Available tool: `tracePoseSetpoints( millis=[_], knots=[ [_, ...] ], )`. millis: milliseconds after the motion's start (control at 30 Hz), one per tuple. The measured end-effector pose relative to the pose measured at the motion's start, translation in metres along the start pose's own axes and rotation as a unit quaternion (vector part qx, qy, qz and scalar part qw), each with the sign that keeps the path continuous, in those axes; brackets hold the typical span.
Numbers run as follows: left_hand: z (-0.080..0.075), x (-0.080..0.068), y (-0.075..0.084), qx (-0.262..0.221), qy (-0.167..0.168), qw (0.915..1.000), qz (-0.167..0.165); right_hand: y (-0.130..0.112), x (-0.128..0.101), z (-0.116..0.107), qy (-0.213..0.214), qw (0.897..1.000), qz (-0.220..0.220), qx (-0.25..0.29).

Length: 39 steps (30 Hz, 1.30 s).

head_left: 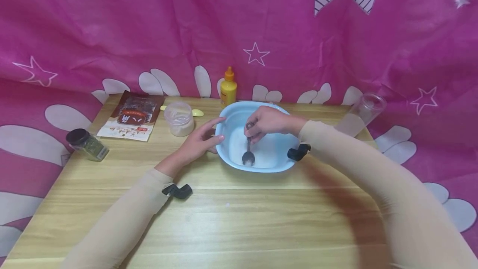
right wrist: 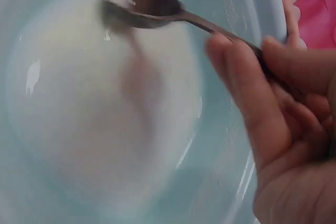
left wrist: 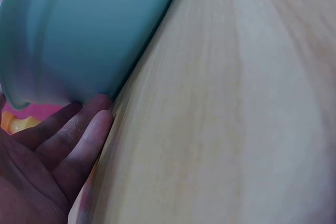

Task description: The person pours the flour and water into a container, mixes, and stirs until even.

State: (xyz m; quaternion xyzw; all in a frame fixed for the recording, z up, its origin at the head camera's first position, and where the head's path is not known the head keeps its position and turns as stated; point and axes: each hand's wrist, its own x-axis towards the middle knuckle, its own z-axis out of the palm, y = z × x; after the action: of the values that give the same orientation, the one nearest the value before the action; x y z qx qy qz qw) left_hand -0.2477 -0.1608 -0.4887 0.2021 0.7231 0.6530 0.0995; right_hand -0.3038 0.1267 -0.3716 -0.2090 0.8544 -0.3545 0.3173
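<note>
Spoon [head_left: 248,156] was in your right hand [head_left: 267,121], its dark bowl inside the light blue basin [head_left: 228,144], toward the near wall. You pinched the handle between thumb and fingers, with the spoon tilted downward. From the right wrist you could see its bowl over the milky liquid [right wrist: 73,129] in the basin, with a blurred reflection beneath. A pale patch showed at the tip, too blurred to identify, and you could not tell whether the bowl touched the surface.

Your left hand [head_left: 198,144] was at the basin's left side, thumb and forefinger apart at the rim. From the left wrist, your other fingers were stretched out and spread, tips against the outer wall close to the table [head_left: 224,219].

To your left, near that hand, you had a clear tub [head_left: 181,128] with whitish contents, and a yellow spoon [head_left: 198,113] lay just behind it. Farther left were a brown and white pouch [head_left: 130,117], lying flat, and a black-lidded jar [head_left: 89,145] of something green, tilted near the table's left edge. Behind the basin stood a yellow bottle [head_left: 228,90] with an orange cap. Beyond your right forearm was a clear tumbler [head_left: 362,113], partly hidden by your sleeve [head_left: 347,157]. A pink curtain [head_left: 291,24] with stars and bows hung behind the table.
</note>
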Motion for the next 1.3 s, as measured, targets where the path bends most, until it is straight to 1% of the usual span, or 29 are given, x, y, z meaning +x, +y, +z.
tracePoseSetpoints(
  millis=[67, 133, 200, 267, 300, 367, 433, 467, 567, 667, 700, 767, 800, 867, 967, 1067, 1133, 1233, 1300],
  knots=[
    [0.001, 0.000, 0.000, -0.002, 0.000, 1.0000, 0.000, 0.000, 0.003, 0.002, 0.028, 0.999, -0.003, 0.017],
    [0.000, 0.000, 0.000, -0.003, -0.001, 1.0000, 0.000, 0.001, 0.005, 0.000, 0.077, 0.996, 0.004, 0.033],
    [0.001, 0.000, 0.000, -0.001, -0.002, 1.0000, 0.000, 0.004, 0.005, -0.004, 0.135, 0.990, 0.015, 0.032],
    [0.001, 0.001, 0.001, 0.003, -0.003, 1.0000, -0.001, 0.006, 0.006, -0.008, 0.184, 0.982, 0.027, 0.031],
    [0.000, 0.001, 0.001, 0.004, -0.003, 1.0000, -0.001, 0.007, 0.006, -0.010, 0.203, 0.978, 0.030, 0.031],
    [0.000, 0.001, 0.001, 0.006, -0.004, 1.0000, 0.000, 0.009, 0.006, -0.011, 0.219, 0.974, 0.029, 0.041],
    [-0.001, 0.000, 0.001, 0.006, -0.004, 1.0000, 0.001, 0.009, 0.007, -0.010, 0.214, 0.974, 0.022, 0.063],
    [-0.001, 0.000, 0.001, 0.004, -0.004, 1.0000, 0.001, 0.008, 0.008, -0.008, 0.202, 0.976, 0.017, 0.073],
    [-0.002, -0.002, 0.000, -0.001, -0.006, 1.0000, 0.002, 0.007, 0.008, 0.000, 0.146, 0.985, 0.003, 0.096],
    [-0.001, -0.003, 0.000, -0.004, -0.006, 1.0000, 0.002, 0.007, 0.007, 0.005, 0.073, 0.993, -0.011, 0.091],
    [-0.001, -0.003, 0.000, -0.004, -0.006, 1.0000, 0.002, 0.008, 0.006, 0.005, 0.055, 0.995, -0.014, 0.082],
    [-0.001, -0.002, 0.000, -0.001, -0.005, 1.0000, 0.001, 0.010, 0.002, 0.004, 0.031, 0.997, -0.017, 0.067],
    [-0.001, -0.002, 0.001, 0.000, -0.005, 1.0000, 0.001, 0.011, -0.001, 0.002, 0.030, 0.998, -0.016, 0.056],
    [0.000, -0.001, 0.002, 0.004, -0.005, 1.0000, 0.000, 0.012, -0.007, -0.003, 0.046, 0.998, -0.009, 0.034],
    [0.000, 0.000, 0.004, 0.010, -0.007, 0.9999, 0.000, 0.015, -0.011, -0.012, 0.097, 0.995, 0.010, 0.016],
    [-0.001, 0.000, 0.003, 0.009, -0.006, 0.9999, 0.001, 0.018, -0.010, -0.020, 0.152, 0.988, 0.026, 0.030],
    [-0.001, 0.000, 0.003, 0.008, -0.005, 1.0000, 0.001, 0.019, -0.008, -0.023, 0.180, 0.981, 0.029, 0.059],
    [-0.001, -0.001, 0.002, 0.006, -0.003, 1.0000, 0.001, 0.019, -0.005, -0.022, 0.193, 0.976, 0.031, 0.093],
    [-0.001, -0.002, 0.003, 0.004, -0.001, 1.0000, 0.001, 0.019, -0.003, -0.019, 0.180, 0.977, 0.028, 0.110]
  ],
)
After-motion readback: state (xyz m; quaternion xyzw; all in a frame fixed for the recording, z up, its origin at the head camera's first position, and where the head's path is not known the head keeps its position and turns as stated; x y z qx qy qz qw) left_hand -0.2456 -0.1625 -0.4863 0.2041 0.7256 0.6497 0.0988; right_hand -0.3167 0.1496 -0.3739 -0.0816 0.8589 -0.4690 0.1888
